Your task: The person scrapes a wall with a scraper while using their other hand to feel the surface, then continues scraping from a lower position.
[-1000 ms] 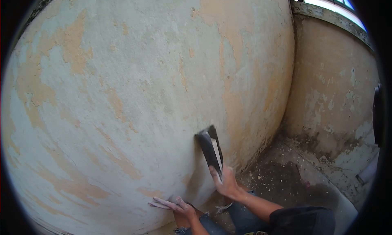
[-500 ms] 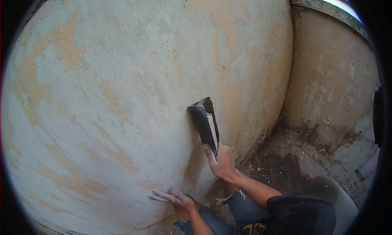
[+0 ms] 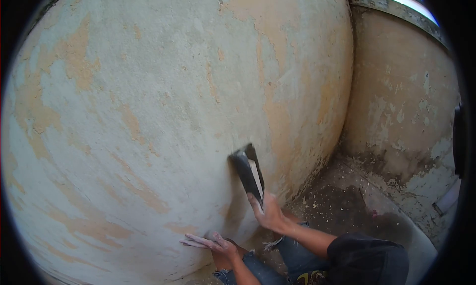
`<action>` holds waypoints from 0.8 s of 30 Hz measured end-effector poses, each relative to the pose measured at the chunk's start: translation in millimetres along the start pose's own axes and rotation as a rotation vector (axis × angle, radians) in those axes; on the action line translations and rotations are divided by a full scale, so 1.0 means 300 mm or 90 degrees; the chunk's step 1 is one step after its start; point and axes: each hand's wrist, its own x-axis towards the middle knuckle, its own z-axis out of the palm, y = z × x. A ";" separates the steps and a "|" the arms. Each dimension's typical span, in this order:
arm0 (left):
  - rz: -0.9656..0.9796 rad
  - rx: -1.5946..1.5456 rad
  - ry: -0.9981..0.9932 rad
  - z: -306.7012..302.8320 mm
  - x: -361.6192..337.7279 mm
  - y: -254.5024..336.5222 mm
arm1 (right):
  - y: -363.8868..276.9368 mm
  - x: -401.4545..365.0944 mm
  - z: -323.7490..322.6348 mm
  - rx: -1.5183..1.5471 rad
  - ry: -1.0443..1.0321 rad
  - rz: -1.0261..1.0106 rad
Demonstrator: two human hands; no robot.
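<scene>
My right hand (image 3: 267, 213) is wrapped round the lower end of a sanding block (image 3: 244, 170), a pale block with black sandpaper folded about it. The block's upper end lies against the peeling wall (image 3: 163, 116), and its shadow falls on the wall below. Lower and to the left, my left hand (image 3: 218, 245) is open, with whitish dust on its outstretched fingers. It holds nothing and rests close to the wall, near my bent knee.
A stained brown side wall (image 3: 396, 96) meets the main wall in a corner at the right. Pale flakes speckle the dark floor (image 3: 329, 200). My knees in torn jeans (image 3: 302, 253) are close to the wall. A whitish object (image 3: 446, 198) stands at the right edge.
My right hand has slid the sanding block down along the wall. My left hand has stayed almost where it was, still open.
</scene>
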 end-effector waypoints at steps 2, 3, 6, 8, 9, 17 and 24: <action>0.008 -0.020 0.011 0.012 -0.002 -0.023 | 0.053 -0.082 0.024 0.031 0.036 -0.045; 0.016 -0.029 0.011 0.013 -0.004 -0.027 | 0.049 -0.061 0.022 0.030 0.034 -0.049; -0.021 0.022 -0.034 -0.030 0.010 0.063 | -0.023 -0.020 -0.013 0.020 0.056 -0.033; -0.019 0.016 -0.034 -0.029 0.000 0.047 | -0.101 0.071 -0.052 0.057 -0.007 0.010; -0.016 0.002 -0.025 -0.016 0.005 0.042 | -0.083 0.065 -0.042 0.059 -0.005 0.007; -0.013 -0.021 -0.012 -0.002 0.004 0.022 | 0.044 -0.037 -0.005 0.015 0.029 -0.005; -0.006 -0.028 -0.007 0.002 0.004 0.015 | 0.009 -0.010 -0.006 0.036 0.041 -0.042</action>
